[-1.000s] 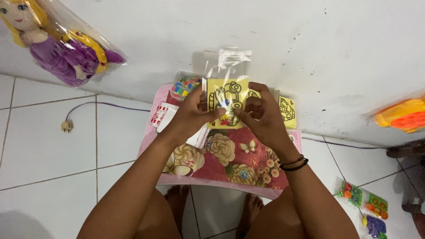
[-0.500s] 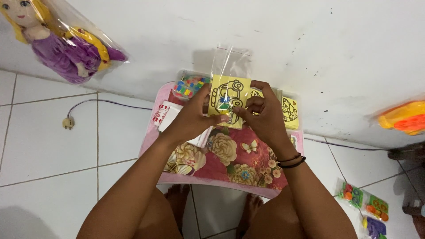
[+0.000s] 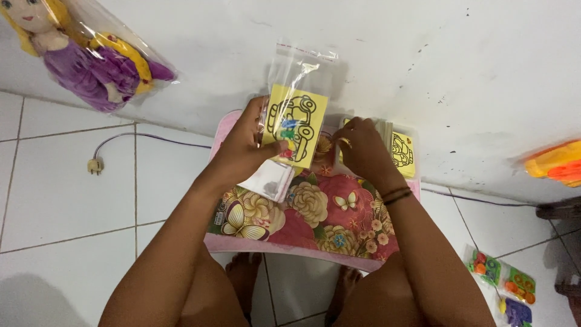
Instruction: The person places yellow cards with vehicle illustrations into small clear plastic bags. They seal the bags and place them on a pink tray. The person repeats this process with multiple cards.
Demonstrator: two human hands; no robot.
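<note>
My left hand [image 3: 245, 148] holds up a clear plastic bag with a yellow picture card [image 3: 295, 124] inside, above the small pink table with a flowered top [image 3: 315, 218]. My right hand [image 3: 363, 148] has let go of the bag and rests its fingers on a stack of yellow cards [image 3: 400, 151] at the table's far right edge. A white paper packet [image 3: 269, 180] lies under my left hand. Dark bands circle my right wrist.
A bagged doll in a purple dress [image 3: 91, 60] hangs on the white wall at upper left. A plug and cord [image 3: 95, 165] lie on the tiled floor. Bagged colourful toys [image 3: 505, 284] lie at lower right; an orange toy [image 3: 557, 163] sits at right.
Both hands held the bagged card together before. Now my left hand alone lifts it higher and left, while my right hand has moved right onto the card stack.
</note>
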